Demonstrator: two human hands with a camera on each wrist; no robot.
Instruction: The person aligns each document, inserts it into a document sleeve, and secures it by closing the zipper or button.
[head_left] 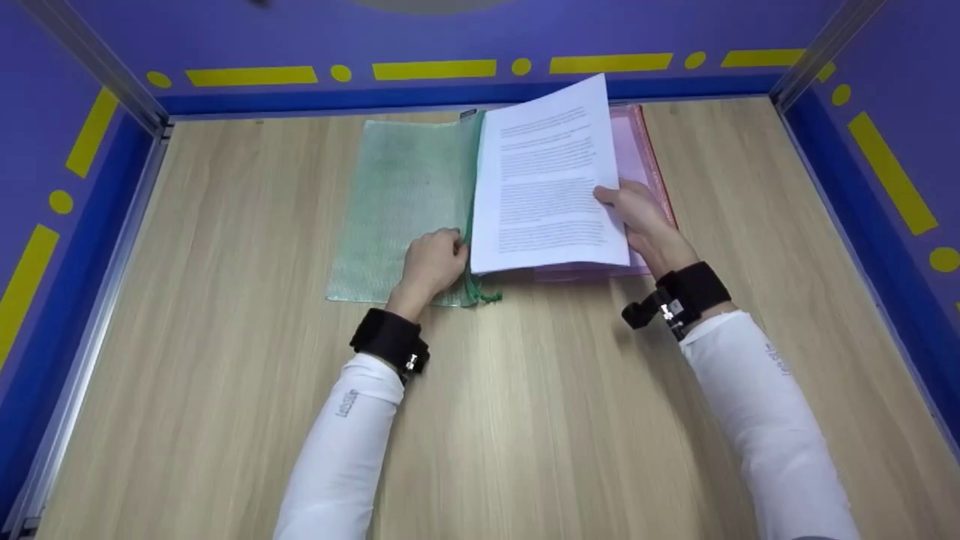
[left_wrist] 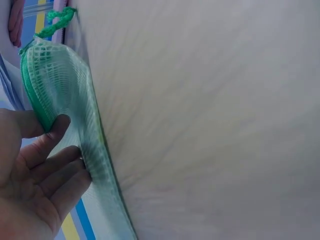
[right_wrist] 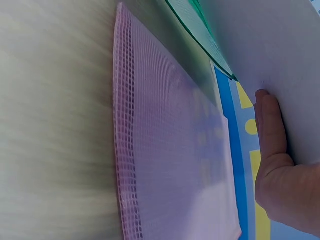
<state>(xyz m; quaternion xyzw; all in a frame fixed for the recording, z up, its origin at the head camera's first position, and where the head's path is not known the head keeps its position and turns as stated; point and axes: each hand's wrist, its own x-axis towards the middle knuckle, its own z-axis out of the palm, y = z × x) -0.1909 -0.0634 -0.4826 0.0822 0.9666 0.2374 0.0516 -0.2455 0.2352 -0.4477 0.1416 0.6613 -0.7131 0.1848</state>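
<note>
A green mesh zipper pouch (head_left: 405,187) lies on the table, its zipped edge facing right. My left hand (head_left: 435,261) pinches that edge near the front corner; in the left wrist view the thumb and index finger (left_wrist: 59,127) hold the green zipper strip. My right hand (head_left: 643,214) grips a sheaf of printed paper (head_left: 551,187) by its right side, thumb on top and fingers underneath. The sheaf's left edge meets the pouch's zipped edge; whether any of it is inside I cannot tell. Below the paper lies a pink mesh pouch (right_wrist: 170,135), partly covered, with a red zipped edge (head_left: 655,161).
The wooden table (head_left: 525,420) runs up to a blue-purple back wall (head_left: 435,45) with yellow marks. Similar side walls stand at left (head_left: 45,150) and right (head_left: 885,135). A green cord pull (head_left: 487,298) hangs from the green pouch's front corner.
</note>
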